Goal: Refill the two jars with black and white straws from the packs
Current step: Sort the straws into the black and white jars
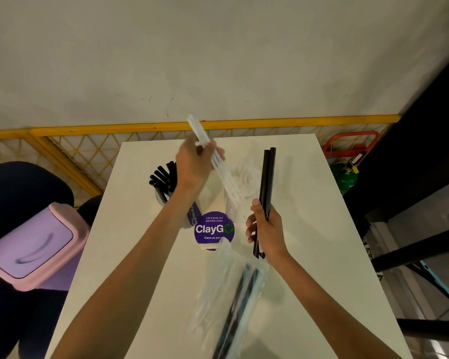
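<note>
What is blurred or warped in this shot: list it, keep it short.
Head view: the white straws in the left hand smear with motion blur; head view: the black straws in the right hand look sharper; head view: wide-angle distortion bows the yellow rail and splays the table edges; head view: the packs near the bottom look soft.

Office pantry: white table (309, 229), purple "keep our pantries clean" sign (214, 229), pink-lidded bin (34, 247).

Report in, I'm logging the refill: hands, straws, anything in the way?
Left hand grips white straws, raised. Right hand grips black straws, upright. Black-straw jar partly behind left forearm; ClayGo sign stands mid-table.
</note>
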Tool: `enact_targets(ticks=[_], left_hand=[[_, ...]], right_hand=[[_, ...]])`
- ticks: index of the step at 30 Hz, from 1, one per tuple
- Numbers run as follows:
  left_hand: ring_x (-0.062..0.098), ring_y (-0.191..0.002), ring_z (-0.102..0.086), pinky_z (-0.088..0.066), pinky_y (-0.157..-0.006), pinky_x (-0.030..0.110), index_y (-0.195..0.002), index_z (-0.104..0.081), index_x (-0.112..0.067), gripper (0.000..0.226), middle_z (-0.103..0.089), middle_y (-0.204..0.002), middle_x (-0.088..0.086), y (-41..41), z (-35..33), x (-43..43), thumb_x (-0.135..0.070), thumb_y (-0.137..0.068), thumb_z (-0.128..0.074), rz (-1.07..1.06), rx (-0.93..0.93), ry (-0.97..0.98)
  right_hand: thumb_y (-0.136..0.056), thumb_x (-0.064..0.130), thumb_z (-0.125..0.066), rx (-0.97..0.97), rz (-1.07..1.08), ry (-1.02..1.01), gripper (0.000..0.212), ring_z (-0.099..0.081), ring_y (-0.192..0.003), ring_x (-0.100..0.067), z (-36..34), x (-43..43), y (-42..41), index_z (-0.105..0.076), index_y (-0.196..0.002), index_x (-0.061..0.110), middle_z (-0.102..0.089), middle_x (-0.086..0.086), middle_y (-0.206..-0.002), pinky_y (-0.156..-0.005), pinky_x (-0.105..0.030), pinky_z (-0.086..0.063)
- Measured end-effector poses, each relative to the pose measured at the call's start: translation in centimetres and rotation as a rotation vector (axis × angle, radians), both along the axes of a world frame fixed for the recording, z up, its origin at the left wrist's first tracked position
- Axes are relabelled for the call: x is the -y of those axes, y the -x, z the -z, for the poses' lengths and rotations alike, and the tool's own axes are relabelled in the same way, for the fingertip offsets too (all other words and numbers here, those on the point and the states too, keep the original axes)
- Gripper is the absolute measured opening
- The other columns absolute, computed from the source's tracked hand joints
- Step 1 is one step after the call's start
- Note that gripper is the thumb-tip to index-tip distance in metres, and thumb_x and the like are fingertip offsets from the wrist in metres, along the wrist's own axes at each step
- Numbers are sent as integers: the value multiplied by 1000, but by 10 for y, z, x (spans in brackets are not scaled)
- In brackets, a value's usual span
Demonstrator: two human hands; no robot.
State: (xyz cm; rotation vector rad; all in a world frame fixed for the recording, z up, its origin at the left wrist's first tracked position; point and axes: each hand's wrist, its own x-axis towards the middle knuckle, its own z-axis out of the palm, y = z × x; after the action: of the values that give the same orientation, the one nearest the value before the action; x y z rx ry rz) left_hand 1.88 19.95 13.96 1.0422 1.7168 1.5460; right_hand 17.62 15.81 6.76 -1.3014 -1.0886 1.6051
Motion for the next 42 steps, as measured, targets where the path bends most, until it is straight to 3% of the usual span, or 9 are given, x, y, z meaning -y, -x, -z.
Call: enact_targets(ticks=[3,7,11,18,23,28,33,37,42], left_hand=[[23,-75,-67,-57,-70,36,-98,-45,-17,6,-66,-81,10,5,-16,-15,-12,-97,-48,-23,-128,-290],[20,-76,-65,-56,-70,31,-106,-44,-8,10,-64,-82,9,-1,-15,-33,-14,-98,-46,81,-242,-407],[4,-72,-63,-48,-67,16,-109,-47,1,17,-65,-83,5,-7,8,-51,-11,-97,-46,162,-385,-347],[19,-72,-64,-50,-67,25,-110,-48,4,21,-65,-81,4,-5,45,-67,-12,-97,-46,274,-457,-211],[-1,-68,-61,-47,-65,13,-104,-52,-8,12,-65,-79,-2,-9,78,-63,-7,-92,-54,335,-446,-36],[-11,-72,-59,-42,-67,3,-110,-54,4,28,-66,-94,12,-17,77,-58,1,-84,-63,214,-385,-86],[8,-77,-63,-51,-70,16,-132,-35,-16,55,-61,-96,5,-27,63,-59,-15,-86,-65,107,-329,-257],[10,-85,-62,-47,-75,16,-117,-54,-9,46,-66,-97,5,-34,64,-60,-46,-95,-38,91,-437,-246],[25,-103,-57,-41,-95,32,-105,-65,-7,48,-64,-107,8,-31,83,-63,-40,-92,-33,214,-776,-76]], right_hand=[[-97,30,-46,-2,62,18,23,-38,-32,-7,2,-6,-12,-47,-82,12,-45,4,-44,-34,-18,-35],[-96,33,-48,-58,91,90,23,-34,-33,-7,3,-13,-22,-48,-81,15,-41,7,-42,-35,-18,-32],[-95,34,-48,-76,97,112,22,-34,-33,-7,5,-19,-28,-50,-83,15,-40,6,-43,-35,-18,-32],[-94,33,-48,-87,100,140,22,-34,-31,-7,13,-29,-34,-50,-83,14,-40,6,-42,-34,-18,-33],[-94,34,-46,-89,56,148,23,-36,-32,-6,19,-34,-32,-51,-83,15,-42,6,-40,-35,-19,-34],[-95,34,-46,-91,57,151,23,-36,-32,-6,22,-38,-32,-51,-84,14,-42,6,-41,-34,-19,-34],[-95,33,-46,-97,66,150,23,-36,-32,-6,25,-39,-32,-51,-83,14,-42,6,-41,-35,-18,-34],[-95,32,-46,-102,76,148,22,-36,-32,-6,26,-38,-34,-51,-83,14,-42,7,-41,-35,-17,-34],[-95,32,-46,-103,76,136,22,-37,-32,-6,24,-39,-36,-50,-84,14,-43,6,-41,-35,-18,-36]])
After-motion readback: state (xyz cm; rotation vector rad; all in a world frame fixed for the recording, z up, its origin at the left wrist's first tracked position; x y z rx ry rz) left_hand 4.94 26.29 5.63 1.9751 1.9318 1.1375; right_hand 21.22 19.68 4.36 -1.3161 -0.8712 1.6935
